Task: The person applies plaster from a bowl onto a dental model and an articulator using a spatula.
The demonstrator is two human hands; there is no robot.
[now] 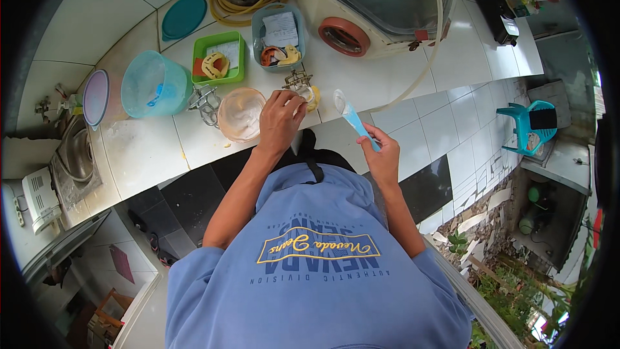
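Note:
My left hand point(279, 118) has its fingers curled on a small metal articulator point(297, 80) with a pale yellow cast on it, at the counter's front edge; the fingertips are partly hidden. My right hand point(381, 150) grips a blue spatula point(352, 121), whose tip carries white paste, out past the counter edge. Just left of my left hand sits a pale peach bowl point(240, 114) with white material inside. A second metal articulator point(204, 103) stands left of that bowl.
Behind are a green tray point(235, 72) and blue container point(296, 22) with casts, a clear blue tub point(145, 87), lids point(184, 15), a yellow hose point(237, 21) and a boxy machine point(381, 0). A sink point(77, 155) is left; a turquoise stool point(516, 123) stands right.

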